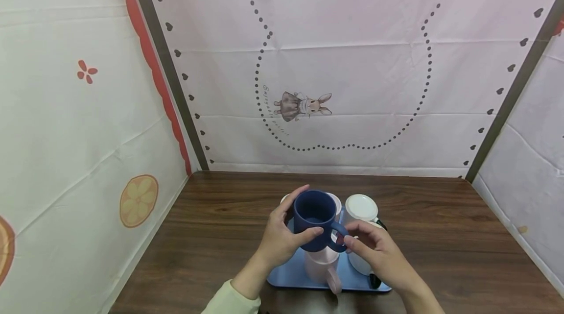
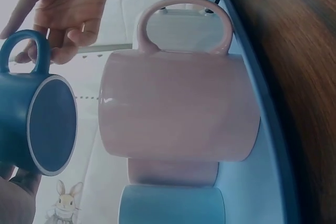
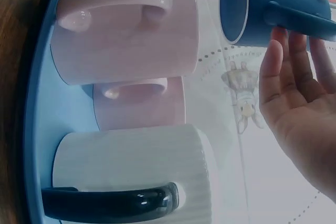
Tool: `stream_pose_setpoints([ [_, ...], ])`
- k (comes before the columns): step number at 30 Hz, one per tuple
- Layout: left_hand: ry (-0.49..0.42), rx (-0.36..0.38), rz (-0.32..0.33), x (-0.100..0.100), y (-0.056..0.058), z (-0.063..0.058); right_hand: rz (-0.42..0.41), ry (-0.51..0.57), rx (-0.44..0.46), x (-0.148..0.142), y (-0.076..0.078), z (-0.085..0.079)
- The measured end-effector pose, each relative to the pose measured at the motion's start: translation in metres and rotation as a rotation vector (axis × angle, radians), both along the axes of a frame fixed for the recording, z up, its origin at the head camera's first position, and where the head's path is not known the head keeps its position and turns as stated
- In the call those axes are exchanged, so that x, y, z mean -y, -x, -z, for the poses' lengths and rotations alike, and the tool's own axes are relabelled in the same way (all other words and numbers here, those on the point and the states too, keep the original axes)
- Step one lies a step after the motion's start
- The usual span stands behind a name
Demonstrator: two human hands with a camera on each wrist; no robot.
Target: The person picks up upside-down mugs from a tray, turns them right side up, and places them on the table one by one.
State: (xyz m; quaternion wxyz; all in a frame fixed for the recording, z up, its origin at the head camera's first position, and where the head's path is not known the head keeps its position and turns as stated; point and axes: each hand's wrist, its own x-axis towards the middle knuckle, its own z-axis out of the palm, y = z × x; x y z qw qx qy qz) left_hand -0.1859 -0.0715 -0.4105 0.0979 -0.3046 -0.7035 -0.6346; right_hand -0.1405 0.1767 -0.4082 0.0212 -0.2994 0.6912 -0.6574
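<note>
A dark blue mug is held above a blue tray, its opening tipped toward the head camera. My left hand grips the mug's body from the left, thumb across the near side. At its handle, my right hand pinches the outer edge with thumb and fingertips; the right wrist view shows those fingers against the handle. Beneath the held mug, a pink mug stands on the tray with its handle toward me. My right hand partly hides a white mug with a black handle.
Behind stand another white mug and a second pink mug. A lighter blue mug also shows in the left wrist view. The tray lies on a brown wooden table, with printed cloth walls around it.
</note>
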Motion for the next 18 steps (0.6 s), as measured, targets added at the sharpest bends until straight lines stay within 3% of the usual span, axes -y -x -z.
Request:
stream_pose_setpoints([
  [8, 0.024, -0.056, -0.006, -0.0011, 0.0019, 0.0042, -0.052, 0.048, -0.021, 0.003, 0.0009, 0.0001],
  [13, 0.05, -0.079, -0.017, -0.0019, 0.0009, 0.0035, -0.123, 0.082, 0.026, 0.0046, 0.0003, -0.0027],
  [18, 0.083, -0.068, -0.004, -0.0015, 0.0007, 0.0035, -0.124, 0.057, 0.098, 0.0051, -0.0017, -0.0047],
])
